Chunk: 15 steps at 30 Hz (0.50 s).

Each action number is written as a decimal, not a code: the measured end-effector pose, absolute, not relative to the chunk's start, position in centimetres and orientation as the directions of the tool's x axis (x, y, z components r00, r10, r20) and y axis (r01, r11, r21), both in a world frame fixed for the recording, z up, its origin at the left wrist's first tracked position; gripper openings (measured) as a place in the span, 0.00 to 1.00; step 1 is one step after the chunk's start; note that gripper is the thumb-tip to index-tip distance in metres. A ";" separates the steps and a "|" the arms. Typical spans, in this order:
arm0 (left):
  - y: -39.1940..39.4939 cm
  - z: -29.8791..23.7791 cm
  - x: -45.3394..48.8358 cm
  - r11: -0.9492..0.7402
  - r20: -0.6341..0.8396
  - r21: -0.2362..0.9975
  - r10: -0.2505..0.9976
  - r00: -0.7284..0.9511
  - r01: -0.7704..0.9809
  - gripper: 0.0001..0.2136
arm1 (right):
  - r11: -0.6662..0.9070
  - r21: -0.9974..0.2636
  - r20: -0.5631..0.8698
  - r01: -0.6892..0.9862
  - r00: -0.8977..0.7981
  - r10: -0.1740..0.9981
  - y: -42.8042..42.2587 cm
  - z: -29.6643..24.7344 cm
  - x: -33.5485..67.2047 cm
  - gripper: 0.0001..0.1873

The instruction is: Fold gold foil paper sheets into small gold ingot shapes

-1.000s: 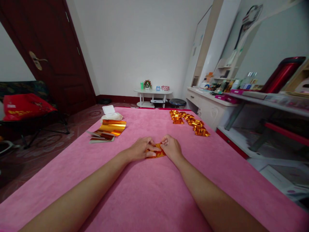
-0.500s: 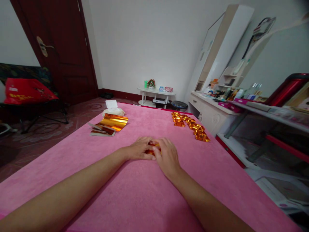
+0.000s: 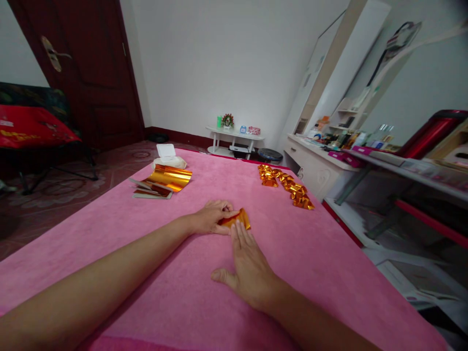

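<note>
A small folded piece of gold foil paper (image 3: 244,219) lies on the pink cloth (image 3: 190,278) between my hands. My left hand (image 3: 212,218) grips its left part, the thumb on top and the fingers curled around. My right hand (image 3: 250,263) lies open, fingers outstretched and thumb spread wide, with its fingertips on the near edge of the foil. Part of the foil is hidden under the left fingers. Farther right sits a cluster of folded gold foil pieces (image 3: 288,184). At the left is a stack of gold foil sheets (image 3: 170,177), the top one curling.
Behind the stack stands a white pack with its lid raised (image 3: 168,157). A low white table (image 3: 234,132) and a round stool (image 3: 270,155) are beyond the far edge. A dresser with bottles (image 3: 321,161) runs along the right. A red bag (image 3: 32,127) rests on a chair at left.
My right hand has drawn back toward me and opened flat, uncovering more of the foil piece. My left hand still holds the foil. The view has shifted slightly.
</note>
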<state>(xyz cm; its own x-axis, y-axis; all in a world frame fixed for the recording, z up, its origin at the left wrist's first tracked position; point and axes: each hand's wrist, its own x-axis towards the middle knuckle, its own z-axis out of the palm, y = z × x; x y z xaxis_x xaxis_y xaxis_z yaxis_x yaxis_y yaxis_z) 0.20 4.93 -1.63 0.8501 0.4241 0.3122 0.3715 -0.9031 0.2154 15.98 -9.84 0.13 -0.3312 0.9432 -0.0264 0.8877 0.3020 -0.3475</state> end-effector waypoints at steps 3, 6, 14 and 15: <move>4.9 -1.5 0.2 -0.909 0.329 0.216 0.411 0.850 0.355 0.32 | 0.263 -0.258 -0.054 0.930 -0.285 0.957 -10.3 0.8 18.3 0.55; 4.8 -1.6 0.2 -0.903 0.337 0.244 0.421 0.842 0.354 0.32 | 0.227 -0.204 0.036 0.952 -0.225 0.974 -9.0 1.7 20.4 0.45; 4.2 -1.5 0.2 -0.870 0.344 0.290 0.484 0.804 0.400 0.36 | -0.009 -0.429 0.234 0.903 0.121 0.965 0.7 1.5 21.4 0.11; 4.2 -1.5 0.2 -0.863 0.342 0.298 0.495 0.799 0.407 0.38 | -0.013 -0.467 0.230 0.884 0.136 0.964 1.6 1.1 21.3 0.11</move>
<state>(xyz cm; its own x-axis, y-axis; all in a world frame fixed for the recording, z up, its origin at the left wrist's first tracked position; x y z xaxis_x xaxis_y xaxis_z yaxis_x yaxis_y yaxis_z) 0.22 4.18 -1.45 0.7988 0.4948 0.3421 0.4074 -0.8634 0.2976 21.32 1.57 1.14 0.1356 0.9637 0.2302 0.8842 -0.0129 -0.4669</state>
